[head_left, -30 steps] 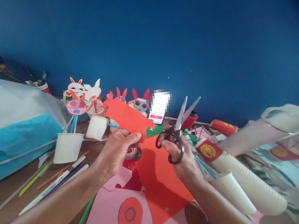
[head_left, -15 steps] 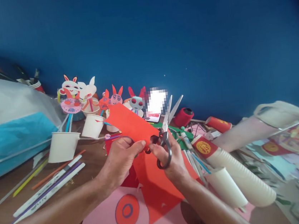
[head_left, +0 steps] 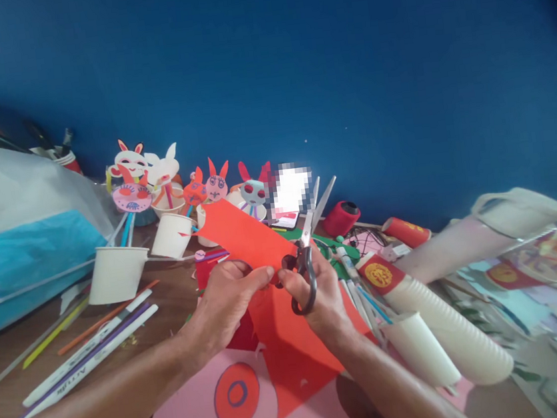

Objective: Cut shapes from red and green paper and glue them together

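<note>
orange paper (head_left: 241, 230) gripped at its near edge beside raised scissors (head_left: 307, 227)

blue wall (head_left: 263, 70) backs a brown table (head_left: 173, 278). at left slumps a white-and-blue bag (head_left: 27, 258); at right lies a stack of paper cups (head_left: 451, 310), nested on its side, presumably to save room. a pink sheet (head_left: 190, 400) covers the front, overlapped by a lower orange sheet (head_left: 293, 341). the orange paper is raised above both sheets, which likely leaves its two sides within reach. left hand (head_left: 223, 302): thumb pressed on the paper's near edge, fingers curled, in a pinch. right hand (head_left: 327, 297): hooked in the black loops of the scissors, thumb close beside the left thumb, seemingly pinching the same edge; the exact contact cannot be told. the blades stand parted and point up and away, probably to keep them off the paper. white cup (head_left: 118, 274): upright, apparently a stand for the blue straws (head_left: 129, 231) bearing a pink paper puppet (head_left: 132, 197). smallest, an orange disc (head_left: 237, 395) with a drawn ring rests flat on the pink sheet.
</note>
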`<state>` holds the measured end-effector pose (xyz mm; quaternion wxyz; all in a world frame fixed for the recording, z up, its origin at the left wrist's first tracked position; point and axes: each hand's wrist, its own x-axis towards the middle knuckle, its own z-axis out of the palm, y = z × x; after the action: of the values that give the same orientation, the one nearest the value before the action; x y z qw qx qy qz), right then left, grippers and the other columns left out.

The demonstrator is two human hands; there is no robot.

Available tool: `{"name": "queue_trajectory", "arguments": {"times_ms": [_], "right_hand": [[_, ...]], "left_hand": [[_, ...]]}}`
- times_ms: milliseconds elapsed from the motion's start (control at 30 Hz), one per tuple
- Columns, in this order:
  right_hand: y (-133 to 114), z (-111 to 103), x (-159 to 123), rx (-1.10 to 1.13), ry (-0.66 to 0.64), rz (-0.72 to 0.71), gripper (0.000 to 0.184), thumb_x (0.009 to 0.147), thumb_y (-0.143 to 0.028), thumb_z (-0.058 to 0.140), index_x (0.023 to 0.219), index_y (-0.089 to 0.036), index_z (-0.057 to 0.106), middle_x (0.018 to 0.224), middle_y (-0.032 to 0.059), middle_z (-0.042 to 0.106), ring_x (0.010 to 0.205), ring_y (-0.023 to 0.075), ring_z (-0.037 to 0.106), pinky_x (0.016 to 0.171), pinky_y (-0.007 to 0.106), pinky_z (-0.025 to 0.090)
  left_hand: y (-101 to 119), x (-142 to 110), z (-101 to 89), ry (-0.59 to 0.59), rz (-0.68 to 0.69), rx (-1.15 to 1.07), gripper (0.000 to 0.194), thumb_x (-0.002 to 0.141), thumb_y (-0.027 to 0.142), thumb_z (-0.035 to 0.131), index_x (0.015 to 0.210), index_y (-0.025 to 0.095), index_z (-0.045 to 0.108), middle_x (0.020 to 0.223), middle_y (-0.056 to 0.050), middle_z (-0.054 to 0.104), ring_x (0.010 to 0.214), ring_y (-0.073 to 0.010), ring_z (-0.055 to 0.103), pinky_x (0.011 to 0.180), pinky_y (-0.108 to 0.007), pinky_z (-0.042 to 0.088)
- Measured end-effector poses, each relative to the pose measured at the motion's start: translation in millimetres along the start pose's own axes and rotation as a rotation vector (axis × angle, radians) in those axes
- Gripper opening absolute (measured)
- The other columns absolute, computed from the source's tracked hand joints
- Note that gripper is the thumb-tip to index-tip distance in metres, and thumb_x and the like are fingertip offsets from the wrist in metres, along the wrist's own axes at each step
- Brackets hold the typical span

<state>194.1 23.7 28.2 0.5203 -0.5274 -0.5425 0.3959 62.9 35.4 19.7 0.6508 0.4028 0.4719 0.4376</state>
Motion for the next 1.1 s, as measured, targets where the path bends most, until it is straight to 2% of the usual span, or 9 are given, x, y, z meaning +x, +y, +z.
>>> {"name": "queue_trajectory", "arguments": {"times_ms": [133,233,400,600,733,833,967,1100], "right_hand": [[-1.3,-2.2,2.3,0.043,0.004,0.0,0.018,0.066,-0.026,0.057,0.077,-0.019,0.044,0.065,-0.0033,0.048,0.055,0.0095,0.044,0.049,0.02,0.04],[-2.4,-3.5,3.2,0.059,-0.005,-0.012,0.014,0.067,-0.023,0.055,0.075,-0.018,0.045,0.065,-0.0031,0.048,0.056,0.0096,0.044,0.05,0.02,0.039],[1.1,-3.5,1.8,0.087,-0.032,-0.022,0.014,0.068,-0.023,0.055,0.076,-0.019,0.045,0.065,-0.0037,0.047,0.057,0.0093,0.044,0.051,0.02,0.039],[7.8,-0.7,0.9,0.104,-0.066,-0.012,0.019,0.069,-0.028,0.058,0.079,-0.019,0.045,0.064,-0.0036,0.047,0.054,0.0089,0.042,0.048,0.019,0.037],[9.5,0.0,1.8,0.112,-0.096,-0.03,0.022,0.073,-0.032,0.058,0.086,-0.019,0.046,0.069,-0.0026,0.047,0.058,0.0099,0.043,0.052,0.021,0.038],[11.4,-0.5,-0.5,0.034,-0.107,-0.05,0.024,0.077,-0.033,0.054,0.094,-0.019,0.046,0.074,-0.0011,0.047,0.066,0.0117,0.044,0.06,0.023,0.039],[18.0,1.4,-9.5,-0.059,-0.254,-0.09,0.024,0.082,-0.037,0.047,0.098,-0.019,0.047,0.077,0.0005,0.048,0.068,0.0128,0.044,0.063,0.025,0.039],[22.8,6.0,-17.9,-0.154,-0.332,-0.099,0.029,0.079,-0.04,0.05,0.098,-0.018,0.05,0.077,0.002,0.051,0.069,0.0146,0.046,0.061,0.026,0.039]], "left_hand": [[2.2,0.6,2.0,-0.054,0.014,-0.213,0.013,0.065,0.023,0.06,0.056,0.015,0.056,0.06,-0.001,0.059,0.062,-0.0135,0.055,0.063,-0.027,0.042],[3.8,0.5,3.2,-0.037,-0.011,-0.329,0.011,0.065,0.019,0.057,0.056,0.015,0.052,0.06,0.002,0.056,0.06,-0.0116,0.054,0.064,-0.027,0.042],[5.8,-0.5,5.5,-0.011,-0.026,-0.203,0.014,0.062,0.024,0.063,0.054,0.014,0.055,0.058,-0.001,0.059,0.06,-0.0129,0.054,0.063,-0.027,0.042],[7.5,-0.9,6.5,0.027,-0.077,-0.038,0.016,0.056,0.025,0.066,0.051,0.013,0.057,0.047,-0.001,0.055,0.046,-0.0114,0.049,0.047,-0.025,0.035],[10.8,2.7,4.4,0.023,-0.045,-0.128,0.013,0.057,0.025,0.065,0.057,0.013,0.06,0.054,-0.003,0.06,0.051,-0.0129,0.053,0.051,-0.025,0.038],[17.4,7.1,0.0,0.081,0.013,-0.198,0.015,0.059,0.025,0.065,0.054,0.013,0.058,0.051,-0.001,0.058,0.05,-0.0114,0.052,0.053,-0.025,0.039],[26.2,11.3,-7.9,0.146,0.112,-0.275,0.014,0.06,0.023,0.065,0.054,0.014,0.057,0.052,0.001,0.056,0.054,-0.0102,0.051,0.056,-0.023,0.04],[26.6,13.7,-13.1,0.161,0.124,-0.238,0.014,0.063,0.027,0.063,0.058,0.015,0.06,0.054,0.001,0.056,0.054,-0.0103,0.052,0.053,-0.022,0.039]]}}
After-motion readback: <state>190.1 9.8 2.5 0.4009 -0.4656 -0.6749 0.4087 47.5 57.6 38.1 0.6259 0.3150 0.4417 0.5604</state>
